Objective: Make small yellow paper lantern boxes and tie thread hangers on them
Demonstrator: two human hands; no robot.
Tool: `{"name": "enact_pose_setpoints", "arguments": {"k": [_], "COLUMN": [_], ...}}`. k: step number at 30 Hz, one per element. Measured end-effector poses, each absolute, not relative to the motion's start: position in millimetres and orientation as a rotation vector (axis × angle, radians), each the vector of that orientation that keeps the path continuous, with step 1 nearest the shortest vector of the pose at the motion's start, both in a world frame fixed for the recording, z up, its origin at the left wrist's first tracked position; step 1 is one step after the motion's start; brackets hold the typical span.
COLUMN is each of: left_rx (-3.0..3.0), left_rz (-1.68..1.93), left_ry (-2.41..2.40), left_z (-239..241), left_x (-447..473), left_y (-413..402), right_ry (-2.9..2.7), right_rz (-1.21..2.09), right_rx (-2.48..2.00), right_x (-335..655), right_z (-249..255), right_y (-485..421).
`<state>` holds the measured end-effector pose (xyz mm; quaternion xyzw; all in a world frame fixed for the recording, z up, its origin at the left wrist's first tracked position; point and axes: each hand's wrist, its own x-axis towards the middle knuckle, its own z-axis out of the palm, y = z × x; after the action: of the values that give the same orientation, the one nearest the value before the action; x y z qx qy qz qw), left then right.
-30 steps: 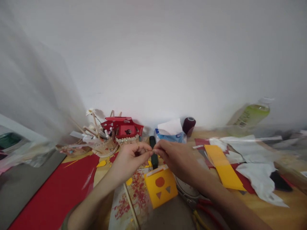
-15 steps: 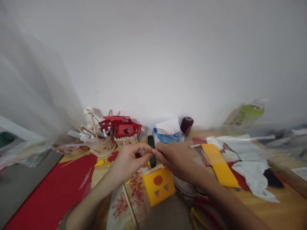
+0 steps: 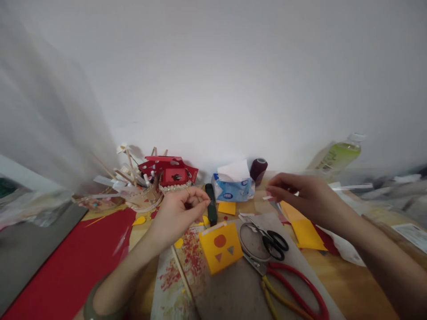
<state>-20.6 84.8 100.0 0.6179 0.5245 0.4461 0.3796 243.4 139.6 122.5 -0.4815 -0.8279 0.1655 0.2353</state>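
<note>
My left hand (image 3: 182, 213) hangs over the middle of the table with thumb and forefinger pinched together. Whatever is at its fingertips is too small to name. Off to the right, my right hand (image 3: 305, 195) has its thumb and fingers drawn together beside a small white strip (image 3: 267, 198); whether it grips anything is hidden. Below and between them sits a folded yellow paper piece (image 3: 222, 262) with an orange circle (image 3: 219, 241) and two grey triangles. Black-handled scissors (image 3: 275, 244) and red-and-yellow-handled pliers (image 3: 293, 284) lie to its right.
A tissue pack (image 3: 233, 189), a dark thread cone (image 3: 258, 171) and a dark green tube-like object (image 3: 211, 204) stand at the back. Red sheet (image 3: 76, 258) covers the left. Yellow paper (image 3: 308, 233) and a green-tinted bottle (image 3: 343, 155) are on the right. A wooden stick (image 3: 183, 278) lies in front.
My hands were together at the fingertips; my right hand has moved away to the right. The scissors and pliers now show more fully. My left hand stays nearly in place.
</note>
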Motion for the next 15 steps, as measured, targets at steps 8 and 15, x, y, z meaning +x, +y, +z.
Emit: {"name": "enact_pose_setpoints", "arguments": {"k": [8,15], "left_rx": [1.574,1.565], "left_rz": [1.177,1.364], "left_ry": [1.361,1.386], "left_z": [104,111], "left_x": [-27,-43], "left_y": [82,79], "right_ry": [-2.361,-2.277], "right_rz": [0.508,0.831], "right_rx": [-1.467,-1.233], "right_x": [275,229], "right_z": [91,70], "right_y": [125,98]}}
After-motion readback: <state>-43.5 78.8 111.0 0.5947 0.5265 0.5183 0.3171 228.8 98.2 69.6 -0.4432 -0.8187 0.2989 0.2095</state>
